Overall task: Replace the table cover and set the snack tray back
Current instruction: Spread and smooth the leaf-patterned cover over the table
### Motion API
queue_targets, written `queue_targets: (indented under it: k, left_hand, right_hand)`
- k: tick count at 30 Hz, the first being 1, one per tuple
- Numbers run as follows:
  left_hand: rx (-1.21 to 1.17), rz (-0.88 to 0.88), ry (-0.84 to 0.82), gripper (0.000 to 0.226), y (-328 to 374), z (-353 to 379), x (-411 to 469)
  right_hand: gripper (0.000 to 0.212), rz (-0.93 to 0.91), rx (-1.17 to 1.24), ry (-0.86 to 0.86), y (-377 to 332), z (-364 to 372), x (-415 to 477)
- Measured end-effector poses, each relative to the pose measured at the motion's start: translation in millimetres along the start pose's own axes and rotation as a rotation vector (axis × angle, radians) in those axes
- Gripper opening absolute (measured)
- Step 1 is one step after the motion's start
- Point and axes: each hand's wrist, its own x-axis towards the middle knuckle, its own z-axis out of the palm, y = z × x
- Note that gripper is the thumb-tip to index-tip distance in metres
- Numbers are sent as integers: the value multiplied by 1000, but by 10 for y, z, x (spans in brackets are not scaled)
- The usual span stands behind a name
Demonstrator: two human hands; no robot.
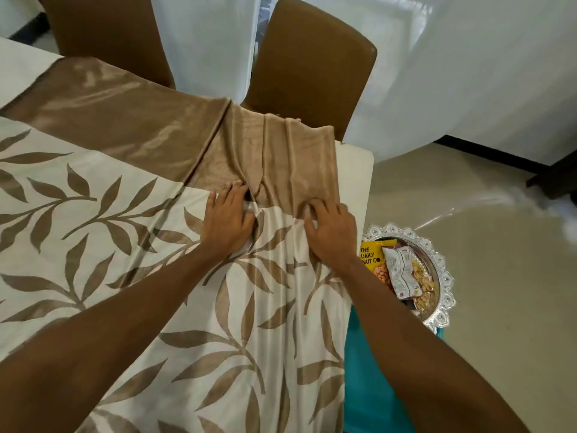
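Observation:
A cream table cover [131, 245] with brown leaf print and a shiny tan border lies over the table, bunched in folds near the far right corner. My left hand [228, 217] lies on the cloth with its fingers bent into a fold, thumb beside the crease. My right hand [331, 228] rests just to the right, fingers curled into the tan border where it wrinkles. A silver scalloped snack tray [445, 276] holding snack packets, one yellow, sits low at the right, off the table, on something teal.
The white tabletop [356, 170] shows bare at the far right corner. Two brown chairs [312, 64] stand along the far side. A teal surface [368, 385] lies under the tray beside the table. Glossy beige floor [484, 214] extends to the right, white curtains behind.

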Motion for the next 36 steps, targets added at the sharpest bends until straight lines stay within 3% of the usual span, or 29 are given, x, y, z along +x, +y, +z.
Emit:
queue_targets:
  k: [5,8,11,13,15,17,23,27,30,32,36]
  left_hand:
    - [41,-1,12,59,47,23,8]
    - [65,3,17,59,49,38,45]
    - [84,-8,4,58,77,52,102]
    - [93,-9,-2,57,89,63,119]
    - [105,-13,-13,59,83,59,128]
    - [114,-20,-37,60,79,56,134]
    - [131,-26,-69,62,103,49,176]
    - [140,-42,-79,61,105,54,201]
    - [124,-51,-90,61,156,52,202]
    - [125,-46,-94,62,159,44,203]
    - [114,-36,-111,60,154,38,220]
  right_hand:
    - [20,143,-124,-44,413,-229,-12]
    - [22,256,-79,-68,367,-258,-32]
    - [34,100,84,-88,71,-205,-70]
    - [45,11,32,-190,-46,-99,-92]
    - [49,87,-4,-227,7,-67,-88]
    - [49,201,-32,-158,198,-135,-73]
    - [36,441,-198,-125,642,-454,54]
    - [33,304,2,-94,394,-449,138]
    - [55,171,43,-223,272,-229,-58]
    - [69,188,26,-293,290,-93,-181]
    - [70,255,9,-336,422,-52,-140]
